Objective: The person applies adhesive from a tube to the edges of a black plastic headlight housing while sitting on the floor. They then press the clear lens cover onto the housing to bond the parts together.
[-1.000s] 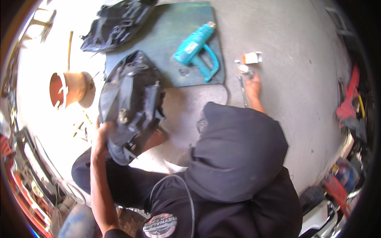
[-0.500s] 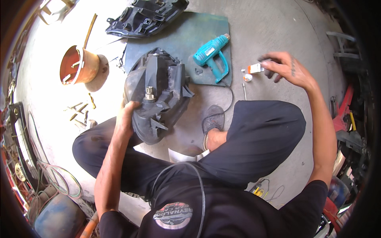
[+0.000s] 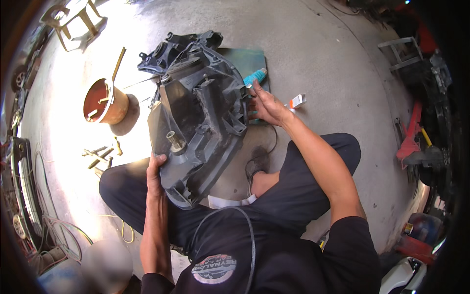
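A large black car headlight housing (image 3: pixel 215 132) is tilted up in front of me, its back side with a metal bulb fitting (image 3: pixel 174 139) facing me. My left hand (image 3: pixel 154 171) grips its lower left edge, thumb on top and fingers hidden behind. At its right edge is my right hand (image 3: pixel 268 109), open, with thumb raised and fingers spread. Whether those fingers touch the housing I cannot tell. Partly hidden behind it, a teal heat gun (image 3: pixel 254 78) lies on a dark green board (image 3: pixel 254 58). Another headlight housing (image 3: pixel 208 40) sits at the board's far left.
Right of the board lies a small white and orange box (image 3: pixel 297 101). A rusty pot (image 3: pixel 122 109) with a stick stands at the left, several small tools (image 3: pixel 100 156) near it. A plastic chair (image 3: pixel 73 22) is far left; a red jack-like tool (image 3: pixel 412 134) stands right.
The headlight housing has been raised and turned, now covering most of the heat gun. My right hand has moved left from the small box to the housing's right edge. The view has shifted.
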The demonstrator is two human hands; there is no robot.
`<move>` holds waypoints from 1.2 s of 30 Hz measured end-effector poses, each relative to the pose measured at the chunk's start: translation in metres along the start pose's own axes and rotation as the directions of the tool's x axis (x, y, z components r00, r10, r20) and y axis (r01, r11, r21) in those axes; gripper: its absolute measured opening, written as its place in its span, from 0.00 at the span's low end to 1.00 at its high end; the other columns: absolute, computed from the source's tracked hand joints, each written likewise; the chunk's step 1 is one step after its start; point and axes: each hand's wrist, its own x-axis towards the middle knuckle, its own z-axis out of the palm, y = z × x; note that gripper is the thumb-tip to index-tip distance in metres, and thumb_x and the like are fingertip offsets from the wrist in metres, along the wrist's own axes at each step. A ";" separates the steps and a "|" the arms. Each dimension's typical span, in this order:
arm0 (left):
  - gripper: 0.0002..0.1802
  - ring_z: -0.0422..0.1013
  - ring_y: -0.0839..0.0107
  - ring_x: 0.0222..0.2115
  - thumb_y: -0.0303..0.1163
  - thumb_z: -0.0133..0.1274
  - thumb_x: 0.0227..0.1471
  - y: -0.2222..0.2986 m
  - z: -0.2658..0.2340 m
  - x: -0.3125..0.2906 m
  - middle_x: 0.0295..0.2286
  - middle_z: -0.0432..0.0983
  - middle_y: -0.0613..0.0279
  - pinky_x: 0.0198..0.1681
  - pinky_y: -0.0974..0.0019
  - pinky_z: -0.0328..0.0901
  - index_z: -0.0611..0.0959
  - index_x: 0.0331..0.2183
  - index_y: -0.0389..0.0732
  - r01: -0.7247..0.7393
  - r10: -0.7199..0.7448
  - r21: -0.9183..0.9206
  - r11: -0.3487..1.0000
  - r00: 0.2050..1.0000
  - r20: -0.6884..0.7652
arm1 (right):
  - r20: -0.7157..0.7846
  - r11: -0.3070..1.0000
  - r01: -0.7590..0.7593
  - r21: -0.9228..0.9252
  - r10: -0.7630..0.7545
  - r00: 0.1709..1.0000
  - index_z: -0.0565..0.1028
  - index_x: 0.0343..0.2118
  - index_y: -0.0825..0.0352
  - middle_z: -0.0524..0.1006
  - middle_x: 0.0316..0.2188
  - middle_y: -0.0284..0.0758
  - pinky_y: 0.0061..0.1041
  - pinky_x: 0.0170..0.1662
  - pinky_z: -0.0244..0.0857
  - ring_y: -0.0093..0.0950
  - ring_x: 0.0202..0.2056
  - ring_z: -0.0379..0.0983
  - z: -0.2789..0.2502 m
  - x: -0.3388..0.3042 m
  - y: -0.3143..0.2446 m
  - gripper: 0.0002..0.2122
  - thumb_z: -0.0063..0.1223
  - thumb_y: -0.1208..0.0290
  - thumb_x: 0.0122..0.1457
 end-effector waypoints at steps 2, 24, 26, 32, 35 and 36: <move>0.45 0.71 0.59 0.52 0.40 0.57 0.47 0.003 0.006 0.004 0.54 0.70 0.50 0.57 0.56 0.68 0.64 0.65 0.38 -0.051 0.052 -0.008 0.999 0.998 0.048 | 0.024 0.998 0.064 0.021 -0.064 0.998 0.57 0.70 0.65 0.69 0.62 0.41 0.47 0.62 0.63 0.38 0.63 0.65 0.016 -0.006 -0.025 0.47 0.48 0.29 0.60; 0.60 0.67 0.55 0.60 0.21 0.64 0.43 0.113 0.077 -0.006 0.62 0.65 0.43 0.63 0.59 0.63 0.47 0.71 0.34 -0.583 0.701 0.785 0.209 0.649 0.295 | 0.368 0.670 0.712 0.209 -0.728 0.578 0.65 0.65 0.67 0.72 0.60 0.38 0.36 0.63 0.67 0.33 0.59 0.71 0.010 -0.007 -0.130 0.29 0.60 0.60 0.66; 0.60 0.67 0.52 0.61 0.21 0.65 0.44 0.106 0.069 -0.003 0.62 0.63 0.41 0.62 0.58 0.64 0.47 0.70 0.33 -0.560 0.767 0.825 0.080 0.563 0.308 | 0.426 0.660 0.684 0.310 -0.740 0.521 0.68 0.63 0.66 0.74 0.58 0.38 0.35 0.62 0.69 0.32 0.58 0.72 -0.003 0.012 -0.131 0.27 0.62 0.63 0.65; 0.54 0.66 0.41 0.59 0.22 0.67 0.47 0.117 0.052 0.027 0.62 0.60 0.38 0.58 0.49 0.70 0.55 0.69 0.35 -0.609 0.828 0.763 -0.219 0.298 0.476 | 0.273 0.678 0.697 0.232 -0.733 0.623 0.70 0.62 0.66 0.76 0.56 0.37 0.33 0.59 0.71 0.30 0.55 0.74 0.003 0.022 -0.151 0.23 0.58 0.63 0.67; 0.56 0.65 0.38 0.59 0.20 0.68 0.44 0.125 0.057 0.019 0.61 0.60 0.37 0.57 0.49 0.70 0.55 0.69 0.40 -0.617 0.796 0.690 -0.377 0.166 0.583 | 0.224 0.670 0.713 0.206 -0.742 0.632 0.70 0.61 0.65 0.77 0.55 0.36 0.33 0.58 0.72 0.30 0.55 0.75 0.005 0.019 -0.158 0.22 0.57 0.63 0.68; 0.57 0.64 0.38 0.60 0.19 0.68 0.43 0.123 0.053 0.020 0.61 0.60 0.37 0.57 0.49 0.70 0.56 0.69 0.42 -0.610 0.771 0.654 -0.448 0.107 0.628 | 0.221 0.676 0.710 0.197 -0.736 0.640 0.70 0.61 0.65 0.77 0.55 0.35 0.32 0.58 0.72 0.29 0.54 0.75 0.006 0.015 -0.154 0.22 0.56 0.62 0.68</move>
